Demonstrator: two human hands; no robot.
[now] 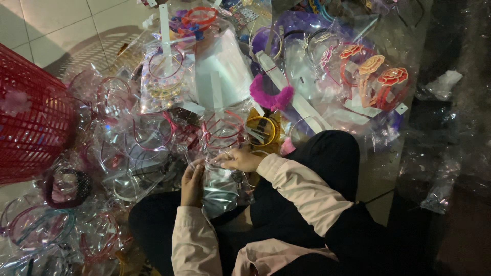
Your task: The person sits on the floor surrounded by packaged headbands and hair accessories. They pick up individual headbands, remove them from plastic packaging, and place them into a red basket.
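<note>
Head view: your left hand [192,183] grips the left edge of the clear crinkled plastic bag [221,188] on your lap, fingers clenched on the film. Your right hand [241,159] pinches its top. Keep the slick mouth taut. Just above the bag lies a thin red hoop headband [223,125], rigid, glossy.
</note>
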